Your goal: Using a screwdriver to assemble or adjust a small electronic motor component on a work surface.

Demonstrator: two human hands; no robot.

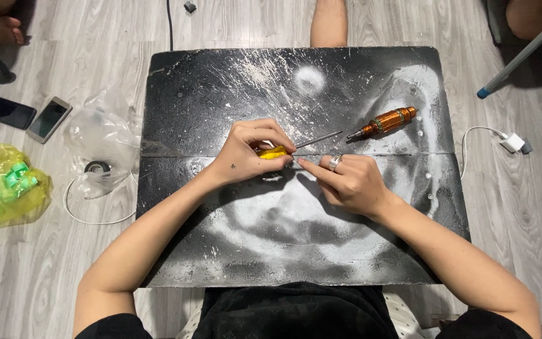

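I see my left hand (252, 150) clenched around a yellow-handled screwdriver (275, 151) near the middle of the black, white-dusted bench (221, 94), its thin grey metal shaft (318, 139) poking out toward the right, while my right hand (346, 182) lies just beside it with its grip loosely curled on nothing, forefinger touching the handle. Right of that screwdriver lies an orange-handled tool (384, 122). Well left of it, on the floor, sit a crumpled clear plastic bag (105, 135) and a yellow bag (7, 185) with something green inside.
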